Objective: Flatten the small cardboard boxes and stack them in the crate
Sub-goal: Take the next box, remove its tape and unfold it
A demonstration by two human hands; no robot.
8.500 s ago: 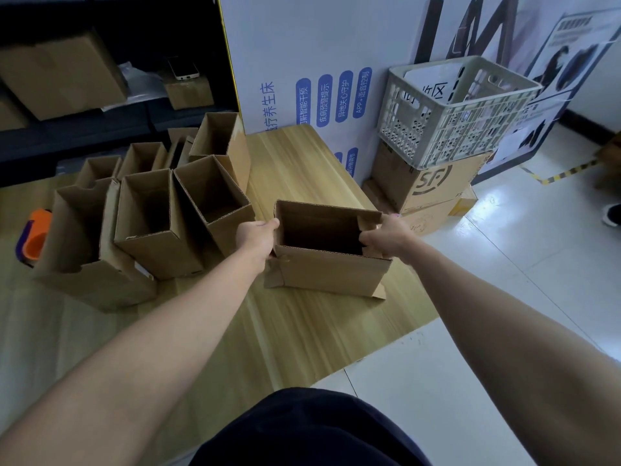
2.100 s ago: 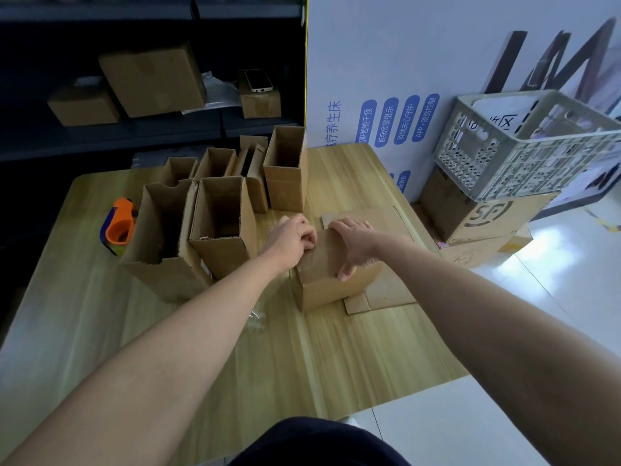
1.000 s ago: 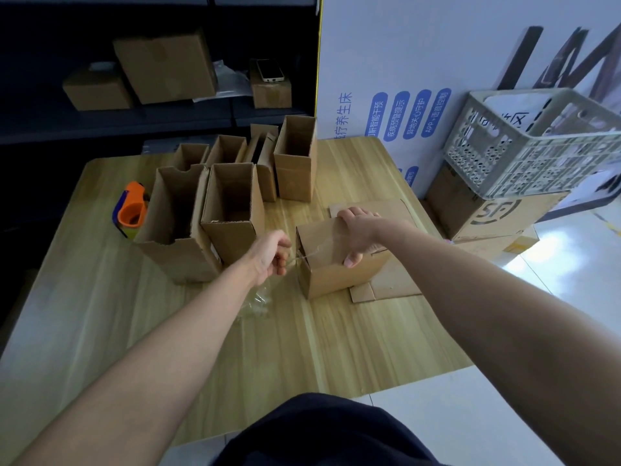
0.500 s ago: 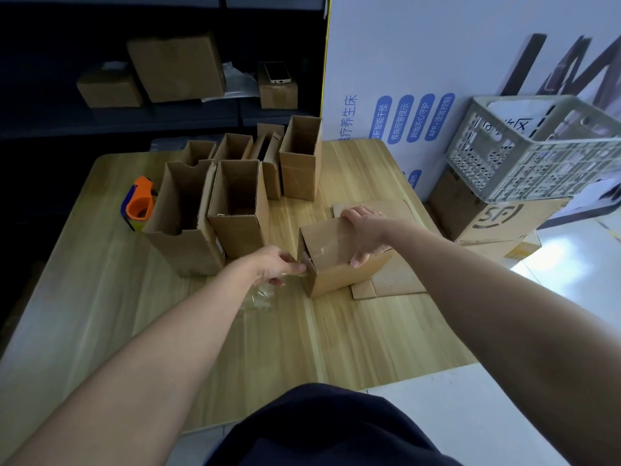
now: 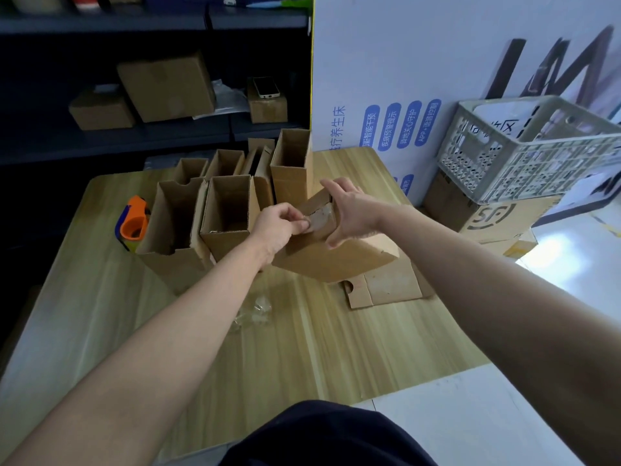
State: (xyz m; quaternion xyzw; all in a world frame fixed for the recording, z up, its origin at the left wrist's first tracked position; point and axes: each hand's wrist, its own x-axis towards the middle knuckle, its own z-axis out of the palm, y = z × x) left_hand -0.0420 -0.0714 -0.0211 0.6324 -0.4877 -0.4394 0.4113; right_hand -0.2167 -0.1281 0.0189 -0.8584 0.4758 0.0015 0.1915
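1. The step in hand seems to be removing tape. The left hand [image 5: 280, 227] pinches a tape strip [image 5: 319, 219] on the tilted box [image 5: 336, 260], which is left of the crate [image 5: 537, 153]. The right hand [image 5: 353, 210] grips the box top, fingers spread.
2. Next, I think, the strip must peel off fully so the box can fold flat.
3. A wooden table [image 5: 336, 348] stands left of the crate and carries one flattened box [image 5: 389, 284]. Open boxes [image 5: 228, 210] stand farther from the crate.
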